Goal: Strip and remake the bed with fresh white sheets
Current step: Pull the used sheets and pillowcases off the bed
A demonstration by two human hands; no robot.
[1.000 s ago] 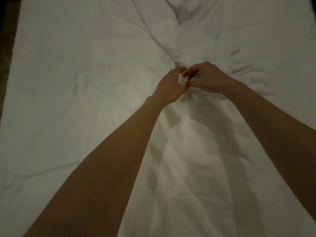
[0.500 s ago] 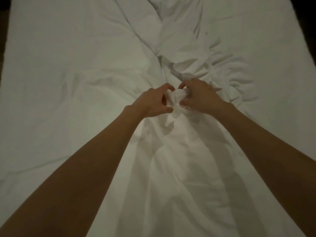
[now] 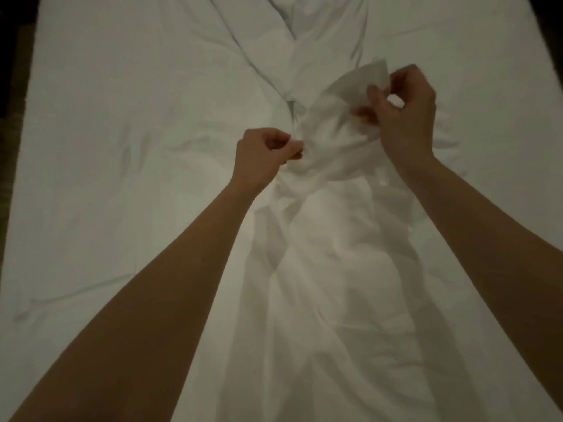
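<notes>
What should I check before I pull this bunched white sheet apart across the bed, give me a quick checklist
1. Left hand grips the sheet: ok, fingers pinch a fold.
2. Right hand grips the sheet: ok, it holds a raised flap.
3. Hands set apart to spread: ok, right hand is higher and further away.
4. Which edge or corner is held: cannot tell, the fabric is bunched.
5. Sheet free of twists: not ok, a ridge of folds runs up the middle of the bed.
6. Left part of the bed lies flat: ok, only light creases.

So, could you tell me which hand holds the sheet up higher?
The right hand, pinching a raised flap of the white sheet; the left hand grips lower.
</notes>
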